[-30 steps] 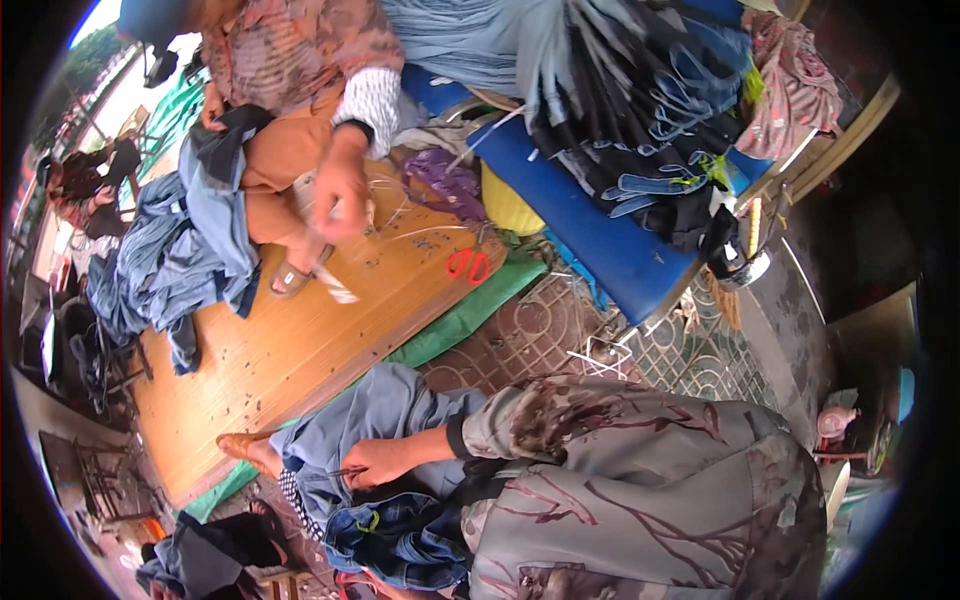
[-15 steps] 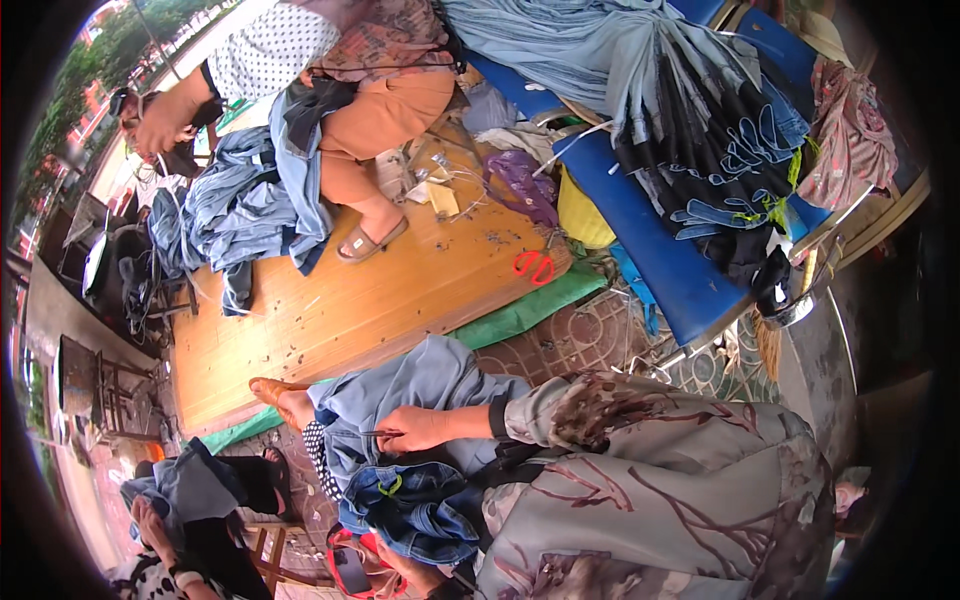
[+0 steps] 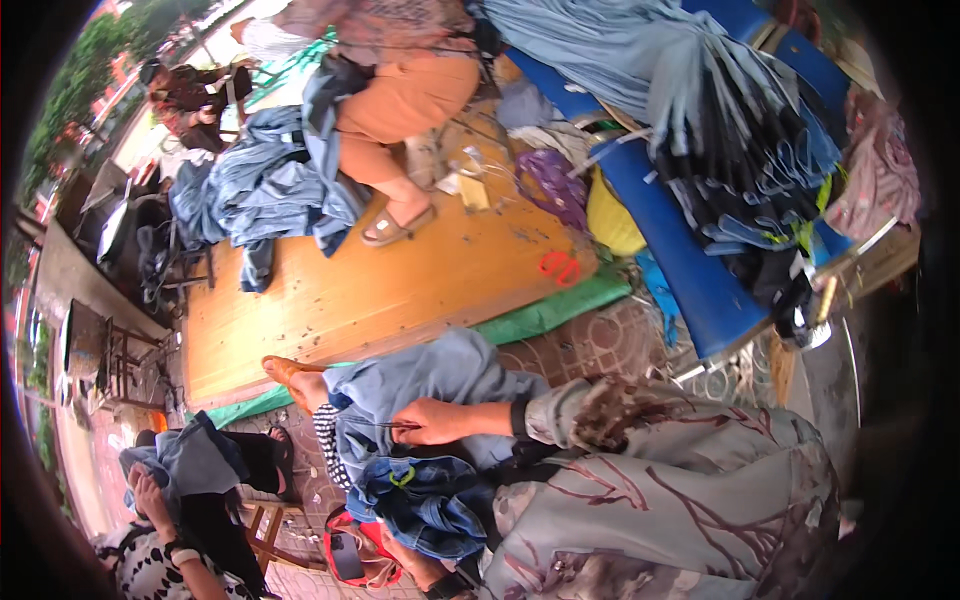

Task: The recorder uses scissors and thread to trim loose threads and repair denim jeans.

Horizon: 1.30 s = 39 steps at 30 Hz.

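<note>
My right hand point(image 3: 428, 421) is closed around a thin dark tool point(image 3: 398, 425), too small to make out its kind. It is above light blue cloth point(image 3: 420, 366) draped over my lap. Just below it lies a bunched dark blue denim garment point(image 3: 425, 505) with a yellow-green strip point(image 3: 403, 477) on it. My left hand point(image 3: 412, 562) reaches under the lower edge of that garment, which hides its fingers; whether it grips the denim cannot be seen. A red bag point(image 3: 345, 550) with a dark flat object in it is next to my left hand.
Ahead lies a wooden board point(image 3: 330, 300) with red-handled scissors point(image 3: 560, 267) and scraps on it. A blue chair point(image 3: 680, 265) stands at the right with piled denim point(image 3: 730, 140). Co-workers sit at the top and lower left; one co-worker's hand point(image 3: 150, 495) touches blue cloth.
The view has shifted slightly, moving most things a little to the right. A co-worker's outstretched arm at the top left has drawn back, exposing a person behind. My hands keep nearly the same pose.
</note>
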Available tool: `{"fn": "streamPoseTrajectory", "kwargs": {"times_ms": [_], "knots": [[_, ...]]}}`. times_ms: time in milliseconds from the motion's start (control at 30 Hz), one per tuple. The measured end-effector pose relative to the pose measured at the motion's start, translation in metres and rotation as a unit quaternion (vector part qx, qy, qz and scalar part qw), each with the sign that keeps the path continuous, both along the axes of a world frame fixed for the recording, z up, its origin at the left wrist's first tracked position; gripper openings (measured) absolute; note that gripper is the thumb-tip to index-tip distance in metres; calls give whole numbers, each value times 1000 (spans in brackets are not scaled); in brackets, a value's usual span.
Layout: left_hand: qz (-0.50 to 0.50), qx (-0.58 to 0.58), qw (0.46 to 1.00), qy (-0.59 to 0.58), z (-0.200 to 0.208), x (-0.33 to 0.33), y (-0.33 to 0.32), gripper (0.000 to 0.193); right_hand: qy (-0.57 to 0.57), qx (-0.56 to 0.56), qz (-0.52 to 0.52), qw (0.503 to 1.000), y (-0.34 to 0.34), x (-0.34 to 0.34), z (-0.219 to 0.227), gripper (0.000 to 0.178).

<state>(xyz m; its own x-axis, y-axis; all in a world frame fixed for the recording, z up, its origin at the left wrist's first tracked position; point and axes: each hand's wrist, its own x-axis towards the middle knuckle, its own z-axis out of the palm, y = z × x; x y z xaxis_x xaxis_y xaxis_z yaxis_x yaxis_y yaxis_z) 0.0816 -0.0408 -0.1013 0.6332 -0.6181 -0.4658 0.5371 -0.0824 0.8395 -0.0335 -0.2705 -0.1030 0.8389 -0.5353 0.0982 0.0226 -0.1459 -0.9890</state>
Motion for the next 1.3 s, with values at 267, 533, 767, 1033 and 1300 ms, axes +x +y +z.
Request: {"fn": "streamPoseTrajectory", "kwargs": {"times_ms": [267, 533, 767, 1033, 1300], "knots": [[8, 12, 999, -35, -6, 7, 1, 33, 42, 14, 30, 999, 1, -3, 5, 13], [-28, 73, 994, -74, -18, 11, 11, 32, 66, 46, 47, 996, -1, -2, 10, 13], [51, -13, 999, -5, 3, 2, -6, 29, 65, 44, 45, 996, -1, -1, 7, 13], [72, -22, 997, 1, 0, 3, -1, 25, 65, 51, 45, 996, 2, 1, 8, 10], [67, -4, 998, 2, -15, 7, 6, 25, 63, 77, 59, 993, 2, 2, -1, 9]]}}
